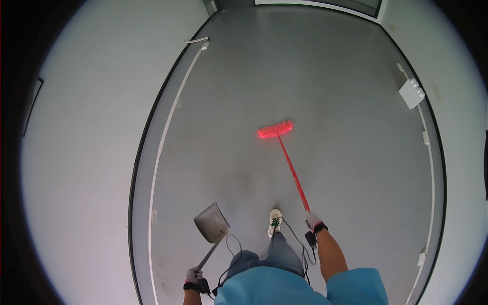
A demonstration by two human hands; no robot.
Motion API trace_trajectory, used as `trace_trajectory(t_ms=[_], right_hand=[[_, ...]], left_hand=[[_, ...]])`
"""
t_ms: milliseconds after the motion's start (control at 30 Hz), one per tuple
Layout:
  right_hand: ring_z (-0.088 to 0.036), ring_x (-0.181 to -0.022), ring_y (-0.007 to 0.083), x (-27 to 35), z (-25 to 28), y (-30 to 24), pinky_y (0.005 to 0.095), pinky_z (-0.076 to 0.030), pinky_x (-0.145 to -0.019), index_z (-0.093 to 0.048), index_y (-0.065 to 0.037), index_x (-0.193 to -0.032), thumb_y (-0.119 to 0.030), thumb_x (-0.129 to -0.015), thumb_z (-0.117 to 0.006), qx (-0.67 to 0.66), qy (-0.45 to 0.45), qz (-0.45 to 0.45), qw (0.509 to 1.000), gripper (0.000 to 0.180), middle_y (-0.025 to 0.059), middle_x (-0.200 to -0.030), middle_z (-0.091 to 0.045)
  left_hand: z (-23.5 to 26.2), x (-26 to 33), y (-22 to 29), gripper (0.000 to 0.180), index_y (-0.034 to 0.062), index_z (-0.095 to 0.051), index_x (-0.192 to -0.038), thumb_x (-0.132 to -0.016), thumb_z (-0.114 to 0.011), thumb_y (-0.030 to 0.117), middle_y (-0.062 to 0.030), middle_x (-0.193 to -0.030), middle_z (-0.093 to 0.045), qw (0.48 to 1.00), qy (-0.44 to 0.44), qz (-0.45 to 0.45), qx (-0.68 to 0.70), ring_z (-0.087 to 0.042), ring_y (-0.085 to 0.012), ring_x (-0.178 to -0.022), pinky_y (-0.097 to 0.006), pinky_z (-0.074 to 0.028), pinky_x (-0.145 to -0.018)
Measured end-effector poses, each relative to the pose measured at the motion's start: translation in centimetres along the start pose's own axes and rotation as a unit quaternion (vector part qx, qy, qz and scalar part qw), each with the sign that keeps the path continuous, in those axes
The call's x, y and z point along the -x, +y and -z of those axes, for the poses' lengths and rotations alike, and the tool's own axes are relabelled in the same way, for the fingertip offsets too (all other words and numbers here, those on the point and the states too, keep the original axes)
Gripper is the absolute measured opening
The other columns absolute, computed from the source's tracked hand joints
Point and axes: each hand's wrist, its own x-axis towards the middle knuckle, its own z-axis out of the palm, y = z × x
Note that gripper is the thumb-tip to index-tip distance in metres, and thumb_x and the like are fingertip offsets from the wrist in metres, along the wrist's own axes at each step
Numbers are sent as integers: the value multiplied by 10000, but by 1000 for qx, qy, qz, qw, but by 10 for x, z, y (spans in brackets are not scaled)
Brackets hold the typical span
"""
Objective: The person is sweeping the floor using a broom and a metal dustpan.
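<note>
My right hand grips the upper end of a red broom handle. The handle slants forward and left to the red bristle head, which rests on the grey floor ahead of me. At the lower left, my left hand holds the thin metal handle of a grey dustpan. The pan hangs just above the floor to the left of my white shoe. Both hands wear light gloves and dark wrist straps.
A narrow grey-floored corridor runs ahead between white walls. A white cable duct runs along the left wall's base. A white box is mounted low on the right wall. Black cables hang around my legs.
</note>
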Motion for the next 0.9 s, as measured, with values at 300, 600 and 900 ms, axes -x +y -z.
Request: trace_trajectory(t_ms=[300,600,900], right_hand=[[-434,-371,141,38,-2,6,301,-342,-356,-529,-56,-718,-459,-882,-475,-56,34,-44,997,439,15,-499,-460],[-433,-394,131,155,-44,62,281,-332,-358,-527,-42,-749,-406,-908,-455,-57,-13,-176,983,404,14,-537,-456],[-438,-408,168,-1,-33,-138,314,-363,-389,-515,-25,-738,-471,-887,-464,-105,-2,-147,984,472,52,-547,-460]], left_hand=[[-76,1,74,186,137,-398,-702,-854,-484,203,32,-524,-375,1000,-20,4,-4,-309,-62,-383,-211,-238,-347],[-129,-32,157,113,102,-436,-711,-796,-509,91,-12,-514,-404,997,19,-7,-79,-318,-78,-370,-202,-233,-331],[-206,-62,250,115,66,-438,-676,-773,-497,48,-43,-506,-401,991,37,-15,-130,-339,-103,-380,-213,-248,-341]])
